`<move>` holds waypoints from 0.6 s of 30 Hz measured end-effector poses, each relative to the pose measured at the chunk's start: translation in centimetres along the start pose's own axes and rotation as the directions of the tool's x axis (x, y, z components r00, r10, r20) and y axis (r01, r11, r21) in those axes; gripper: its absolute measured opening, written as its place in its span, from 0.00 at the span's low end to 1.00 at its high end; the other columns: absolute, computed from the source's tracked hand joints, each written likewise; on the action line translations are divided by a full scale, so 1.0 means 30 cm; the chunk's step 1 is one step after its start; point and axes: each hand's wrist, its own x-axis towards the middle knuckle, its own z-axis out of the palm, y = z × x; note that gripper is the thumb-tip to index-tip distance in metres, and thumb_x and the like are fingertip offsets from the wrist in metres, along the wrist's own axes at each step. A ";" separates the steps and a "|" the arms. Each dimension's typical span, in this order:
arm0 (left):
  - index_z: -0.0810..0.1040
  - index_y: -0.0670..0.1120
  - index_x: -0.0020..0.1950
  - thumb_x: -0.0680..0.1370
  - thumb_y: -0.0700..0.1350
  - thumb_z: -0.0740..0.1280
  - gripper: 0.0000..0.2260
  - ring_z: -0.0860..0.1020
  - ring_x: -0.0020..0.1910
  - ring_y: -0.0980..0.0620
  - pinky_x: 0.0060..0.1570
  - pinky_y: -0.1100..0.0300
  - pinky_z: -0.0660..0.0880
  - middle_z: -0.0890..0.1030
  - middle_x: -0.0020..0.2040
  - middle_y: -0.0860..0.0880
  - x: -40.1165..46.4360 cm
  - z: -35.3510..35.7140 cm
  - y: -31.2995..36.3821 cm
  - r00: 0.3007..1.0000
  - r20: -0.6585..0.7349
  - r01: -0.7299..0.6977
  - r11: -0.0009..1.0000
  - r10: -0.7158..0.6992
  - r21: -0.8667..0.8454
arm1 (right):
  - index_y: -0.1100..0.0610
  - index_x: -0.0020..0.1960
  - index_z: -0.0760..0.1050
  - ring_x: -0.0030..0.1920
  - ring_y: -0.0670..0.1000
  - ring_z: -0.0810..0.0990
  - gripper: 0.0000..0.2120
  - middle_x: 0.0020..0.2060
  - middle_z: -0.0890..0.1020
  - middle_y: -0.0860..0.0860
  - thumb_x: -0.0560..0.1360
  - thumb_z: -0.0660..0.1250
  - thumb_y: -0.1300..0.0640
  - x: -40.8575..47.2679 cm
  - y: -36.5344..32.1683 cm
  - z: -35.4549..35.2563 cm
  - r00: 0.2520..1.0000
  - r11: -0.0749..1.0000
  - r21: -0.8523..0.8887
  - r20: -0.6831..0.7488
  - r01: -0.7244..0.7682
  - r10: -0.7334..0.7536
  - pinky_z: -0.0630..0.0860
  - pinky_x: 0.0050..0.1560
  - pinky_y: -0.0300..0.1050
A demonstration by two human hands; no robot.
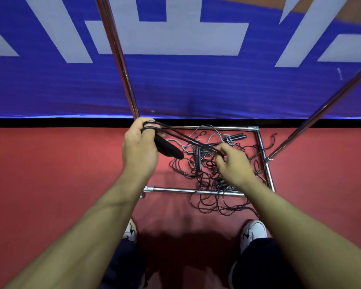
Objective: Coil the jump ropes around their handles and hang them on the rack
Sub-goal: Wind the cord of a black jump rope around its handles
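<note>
My left hand [139, 147] grips the black foam handles [168, 148] of one jump rope, with loops of its black cord [181, 135] passing over the fingers. My right hand [233, 163] pinches the far end of those stretched loops, a little lower and to the right. Below both hands a tangle of several black and grey jump ropes [208, 176] lies on the red floor inside the chrome base frame of the rack [265, 163]. Some cords spill over the frame's near bar.
Two chrome uprights of the rack rise toward me, one at the left [117, 57] and one at the right [321, 113]. A blue banner with pale letters [175, 84] covers the wall behind. My white shoes [252, 232] stand just short of the frame.
</note>
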 end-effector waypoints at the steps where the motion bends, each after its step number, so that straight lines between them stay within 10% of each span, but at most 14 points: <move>1: 0.78 0.61 0.37 0.73 0.46 0.59 0.12 0.81 0.38 0.51 0.50 0.46 0.78 0.83 0.33 0.56 -0.006 -0.011 0.012 1.000 -0.010 0.002 1.000 -0.002 -0.028 | 0.51 0.49 0.75 0.41 0.54 0.78 0.05 0.39 0.80 0.48 0.77 0.62 0.60 0.010 0.027 0.015 0.997 0.998 0.022 -0.038 -0.060 0.061 0.68 0.42 0.43; 7: 0.75 0.54 0.42 0.80 0.36 0.56 0.16 0.81 0.41 0.44 0.46 0.52 0.77 0.80 0.30 0.56 0.016 -0.123 0.039 0.991 -0.118 0.022 0.953 -0.060 -0.302 | 0.59 0.42 0.70 0.38 0.53 0.74 0.10 0.33 0.76 0.45 0.81 0.57 0.59 0.107 -0.106 -0.168 0.903 0.950 0.295 -0.373 -0.102 0.213 0.64 0.40 0.46; 18: 0.72 0.45 0.41 0.81 0.31 0.54 0.14 0.74 0.32 0.48 0.30 0.67 0.74 0.71 0.34 0.46 -0.020 -0.235 0.212 0.975 -0.179 0.044 0.904 -0.131 -0.425 | 0.52 0.39 0.72 0.32 0.44 0.66 0.13 0.30 0.70 0.48 0.80 0.62 0.48 0.000 -0.800 -0.721 0.717 0.843 0.172 -0.627 0.509 -0.305 0.68 0.35 0.44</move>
